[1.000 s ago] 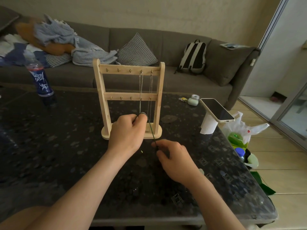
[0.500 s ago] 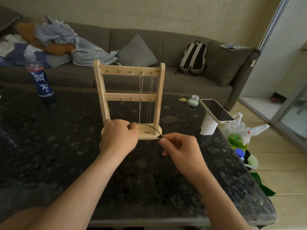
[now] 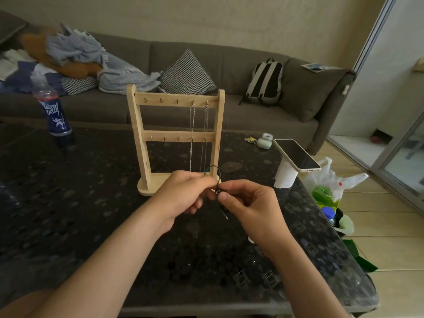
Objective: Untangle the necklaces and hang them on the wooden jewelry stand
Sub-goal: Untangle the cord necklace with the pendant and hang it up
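Head camera looks down at my two hands, held close together just above the dark table point(image 3: 91, 203), right in front of the wooden jewelry stand point(image 3: 137, 134). My left hand point(image 3: 183, 193) has its fingers curled and pinches the dark cord necklace point(image 3: 212, 166). My right hand point(image 3: 247, 203) pinches the same cord between thumb and finger, so both hands are clamped on it. A small loop of cord sticks up over my knuckles, and a short end hangs down under my right thumb. I think this cord is very light, soft and floppy, and not slippery like a chain, so it should bend any way I pull it. It looks thin, so I guess a hard tug could make a knot tighter, and small, gentle pulls seem best. The good place to hold it is right beside the tangle, with my fingertips, and then at the top of the loop when I drop it on a hook. Two chain necklaces point(image 3: 192, 120) hang from the two right hooks on the top bar. They dangle just behind my hands, so my cord could catch on them. Three hooks point(image 3: 161, 101) on the left side of that bar are bare. A phone point(image 3: 297, 154) lies on top of a white roll point(image 3: 284, 177) to my right, and a bottle point(image 3: 54, 111) stands well off to the left. Neither is in my way.
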